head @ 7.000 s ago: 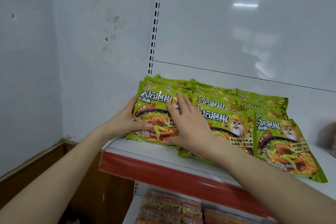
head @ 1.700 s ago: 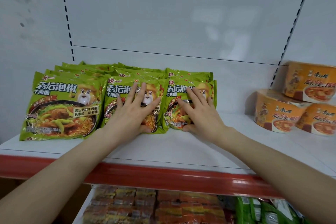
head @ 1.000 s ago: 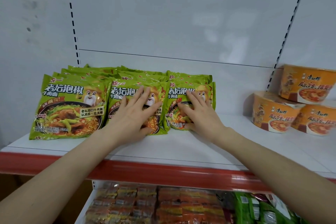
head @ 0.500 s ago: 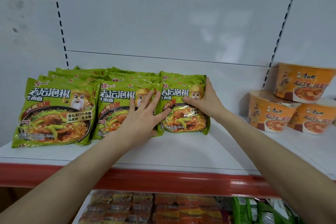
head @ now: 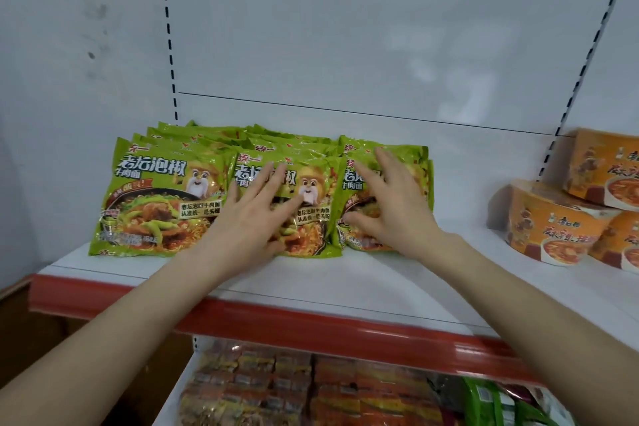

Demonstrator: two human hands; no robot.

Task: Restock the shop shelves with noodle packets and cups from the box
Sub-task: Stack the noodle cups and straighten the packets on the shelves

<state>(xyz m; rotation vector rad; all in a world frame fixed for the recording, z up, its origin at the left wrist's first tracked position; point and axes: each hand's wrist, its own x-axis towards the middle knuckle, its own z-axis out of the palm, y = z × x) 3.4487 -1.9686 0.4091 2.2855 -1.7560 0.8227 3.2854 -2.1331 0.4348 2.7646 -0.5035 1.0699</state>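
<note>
Both hands lay flat on the front row of green beef noodle packets. The left hand (head: 256, 218) was spread with straight fingers over the middle packet (head: 313, 194). The right hand (head: 390, 207) lay the same way on the right-hand packet (head: 416, 162). Neither gripped anything; the palms only pressed down. To my eye this was squaring up: the packets leaned back in overlapping rows against the white back panel (head: 345, 45), labels facing out, and flat palms would let the slippery film be nudged without creasing it.

The left-hand packet (head: 159, 197) stood untouched, its edge tucked just beside the middle one. All three rows sat toward the left end of the white shelf (head: 345, 280), back from its red edge strip (head: 311, 325). A gap separated them from the orange noodle bowls (head: 553, 228), stacked well apart on the right, which kept the two kinds separate. Reddish packs (head: 294, 387) filled the shelf below. The box was not in sight.
</note>
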